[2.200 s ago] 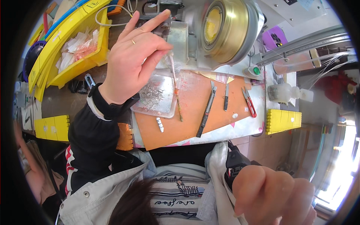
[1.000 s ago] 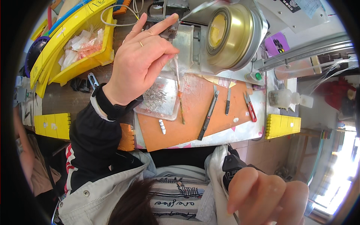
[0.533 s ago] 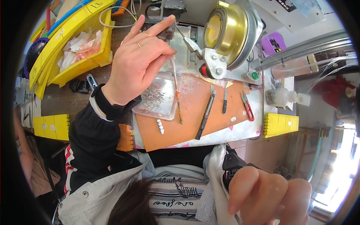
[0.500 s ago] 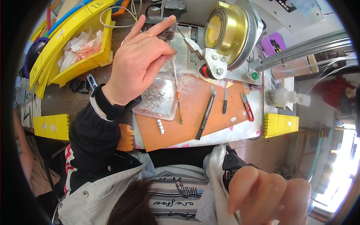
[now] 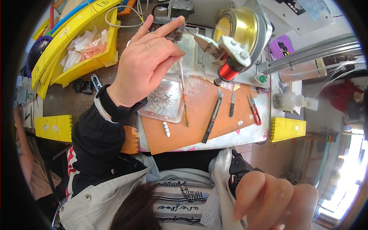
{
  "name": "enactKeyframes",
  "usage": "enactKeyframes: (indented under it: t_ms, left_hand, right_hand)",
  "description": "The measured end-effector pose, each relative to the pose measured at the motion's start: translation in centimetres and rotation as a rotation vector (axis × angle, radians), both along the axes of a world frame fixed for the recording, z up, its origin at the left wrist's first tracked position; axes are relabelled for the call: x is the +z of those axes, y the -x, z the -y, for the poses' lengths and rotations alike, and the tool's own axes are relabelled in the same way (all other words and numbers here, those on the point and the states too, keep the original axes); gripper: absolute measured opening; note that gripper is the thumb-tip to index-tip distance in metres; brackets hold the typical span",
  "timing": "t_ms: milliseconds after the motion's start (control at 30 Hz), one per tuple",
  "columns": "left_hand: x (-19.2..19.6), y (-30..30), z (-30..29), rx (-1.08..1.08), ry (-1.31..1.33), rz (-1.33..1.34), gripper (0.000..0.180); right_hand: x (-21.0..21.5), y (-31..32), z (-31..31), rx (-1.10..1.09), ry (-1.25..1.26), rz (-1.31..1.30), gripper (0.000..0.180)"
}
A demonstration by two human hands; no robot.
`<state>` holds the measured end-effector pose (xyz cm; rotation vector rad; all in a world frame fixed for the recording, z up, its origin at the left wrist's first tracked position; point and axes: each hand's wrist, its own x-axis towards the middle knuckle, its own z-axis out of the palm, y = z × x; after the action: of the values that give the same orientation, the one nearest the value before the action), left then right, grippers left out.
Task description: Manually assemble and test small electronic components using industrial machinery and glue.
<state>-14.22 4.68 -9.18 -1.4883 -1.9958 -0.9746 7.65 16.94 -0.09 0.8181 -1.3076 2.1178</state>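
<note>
A thin stick with an orange band is pinched at its upper end between the thumb and bent fingers of the left hand, its lower tip hanging over the orange mat. How the stick's top is gripped is hidden behind the fingers. Under the hand, a clear tray of small metal pieces is partly covered by the wrist. The right hand is seen blurred and close to the lens at the lower edge, fingers curled loosely, nothing visibly held; its palm is cut off. Bare mat is left between the stick and a dark tool, with red snips farther right. The worktop is crowded: a yellow bin at the left, a brass spool machine behind.
</note>
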Motion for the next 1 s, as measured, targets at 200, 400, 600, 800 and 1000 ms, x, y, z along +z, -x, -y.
enactKeyframes:
  t_ms: [200,400,600,800,1000]
  left_hand:
    - [0.0,0.0,0.1,0.023,-0.015,-0.020,0.010]
    - [-0.2,0.1,0.0,0.025,-0.026,-0.036,0.010]
    - [0.1,0.0,0.0,0.014,0.038,-0.030,0.014]
    - [0.3,-0.1,0.3,0.029,0.050,-0.013,0.013]
    - [1.2,-0.5,-0.1,0.046,0.058,-0.002,0.007]
  right_hand:
    - [-1.6,-1.2,-2.1,-0.117,0.022,0.109,0.007]
    - [-5.7,-1.6,-7.3,-0.538,-0.741,0.941,0.028]
    - [-12.1,0.0,-6.0,-0.679,-1.418,0.924,0.027]
    - [-10.2,-0.6,-7.2,-0.560,-0.966,1.096,0.018]
    - [-8.4,-2.3,-9.9,-0.017,0.103,1.107,0.033]
